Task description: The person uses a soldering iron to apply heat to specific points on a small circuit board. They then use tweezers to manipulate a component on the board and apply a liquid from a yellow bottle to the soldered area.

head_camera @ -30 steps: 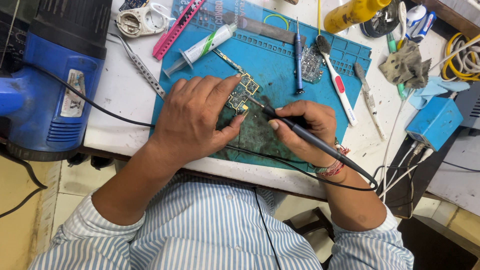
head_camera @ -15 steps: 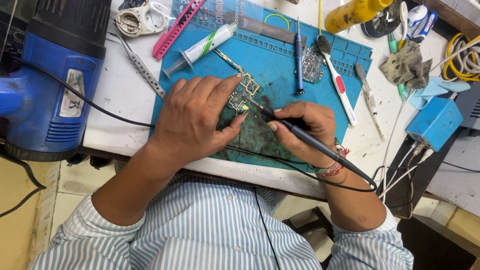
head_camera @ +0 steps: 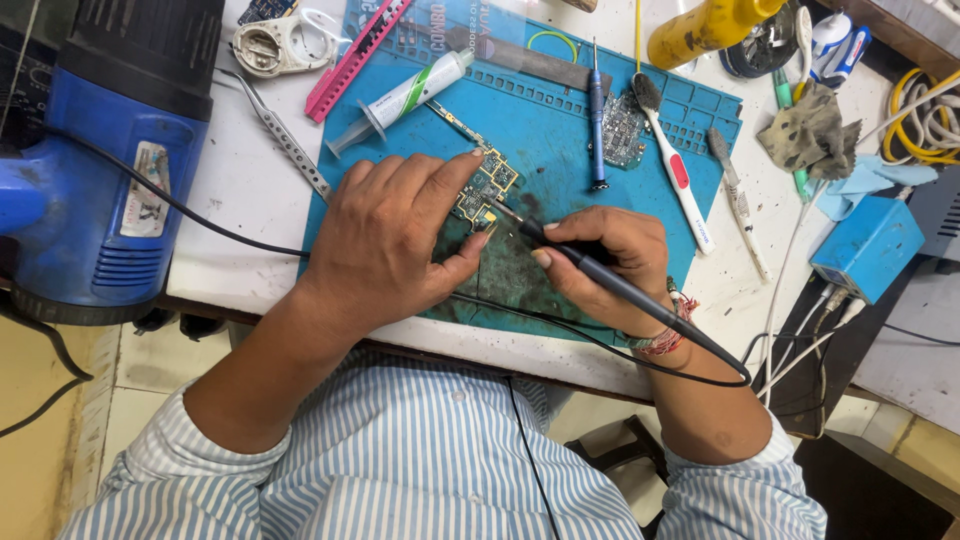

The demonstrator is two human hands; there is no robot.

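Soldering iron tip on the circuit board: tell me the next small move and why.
Probably hold the soldering iron steady on that spot a moment, then lift it straight off. Its tip sits at the edge of the circuit board, the left hand pins the board to the blue mat, and the right hand grips the iron like a pen.

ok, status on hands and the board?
Left hand pressing the small green circuit board flat on the blue work mat. Right hand grips the black soldering iron, tip at the board. Nothing in the way.
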